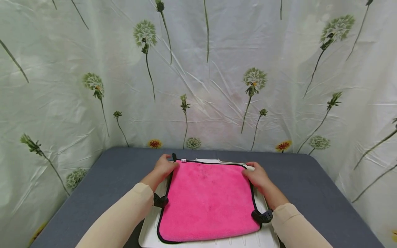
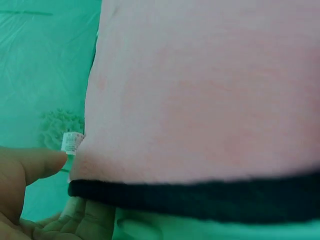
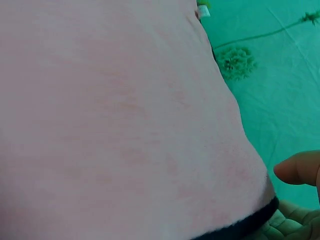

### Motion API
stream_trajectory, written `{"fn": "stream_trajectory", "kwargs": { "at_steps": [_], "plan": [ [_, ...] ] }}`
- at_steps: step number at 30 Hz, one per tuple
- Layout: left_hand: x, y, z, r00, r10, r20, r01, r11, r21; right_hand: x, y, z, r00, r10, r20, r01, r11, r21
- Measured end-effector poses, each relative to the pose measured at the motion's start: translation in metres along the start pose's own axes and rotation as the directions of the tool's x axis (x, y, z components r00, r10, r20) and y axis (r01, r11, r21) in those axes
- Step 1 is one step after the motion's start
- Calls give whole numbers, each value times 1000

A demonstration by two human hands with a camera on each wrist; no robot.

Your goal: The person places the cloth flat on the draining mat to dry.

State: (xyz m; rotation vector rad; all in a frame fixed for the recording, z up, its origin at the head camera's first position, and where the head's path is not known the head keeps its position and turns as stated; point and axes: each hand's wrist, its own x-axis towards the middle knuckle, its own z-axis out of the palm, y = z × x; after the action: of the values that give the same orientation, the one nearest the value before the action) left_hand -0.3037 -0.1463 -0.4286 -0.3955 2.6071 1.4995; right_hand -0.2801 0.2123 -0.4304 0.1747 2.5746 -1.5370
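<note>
Towel (image 1: 208, 199), pink, black-edged, lies over white tray (image 1: 149, 229); left hand (image 1: 163, 167) and right hand (image 1: 258, 176) touch far corners, thumbs apart from fingers.

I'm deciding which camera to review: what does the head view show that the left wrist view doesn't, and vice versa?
Only the head view shows the right hand and the sleeves. Only the left wrist view shows print-like marks on the label. Both show the left hand, cloth, label, black trim and curtain.
</note>
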Motion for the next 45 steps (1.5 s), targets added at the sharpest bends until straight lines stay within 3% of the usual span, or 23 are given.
{"fn": "stream_trajectory", "kwargs": {
  "at_steps": [7, 14, 17, 21, 27, 30, 33, 36, 39, 42, 45],
  "plan": [
    [-28, -15, -9, 996, 31, 84, -31, 999, 5, -32, 2, 1, 998, 17, 59, -16, 1000, -3],
    [-79, -30, -10, 984, 144, 105, -132, 984, -116, -70, 14, -3, 987, -11, 161, 3, 999, 49],
    [-101, -37, -12, 974, 177, 144, -150, 972, -178, -88, 20, -5, 976, -25, 216, 6, 996, 88],
    [-126, -48, -15, 946, 223, 234, -160, 953, -258, -108, 28, -9, 955, -60, 290, 23, 991, 129],
    [-156, -67, -20, 898, 281, 338, -173, 933, -317, -127, 40, -12, 945, -136, 297, 90, 983, 161],
    [-167, -74, -22, 880, 305, 363, -188, 927, -324, -132, 47, -12, 932, -183, 313, 144, 979, 142],
    [-175, -77, -26, 858, 333, 391, -205, 920, -334, -136, 53, -13, 907, -229, 353, 223, 973, 60],
    [-179, -78, -29, 832, 363, 420, -220, 910, -351, -138, 57, -16, 875, -280, 395, 319, 947, -36],
    [-181, -79, -28, 822, 372, 431, -213, 903, -372, -139, 58, -18, 841, -342, 419, 426, 896, -124],
    [-180, -81, -27, 833, 355, 424, -190, 904, -384, -139, 59, -17, 805, -417, 422, 523, 834, -174],
    [-178, -82, -24, 853, 325, 409, -168, 912, -374, -140, 59, -16, 810, -451, 375, 546, 814, -200]
  ]
}}
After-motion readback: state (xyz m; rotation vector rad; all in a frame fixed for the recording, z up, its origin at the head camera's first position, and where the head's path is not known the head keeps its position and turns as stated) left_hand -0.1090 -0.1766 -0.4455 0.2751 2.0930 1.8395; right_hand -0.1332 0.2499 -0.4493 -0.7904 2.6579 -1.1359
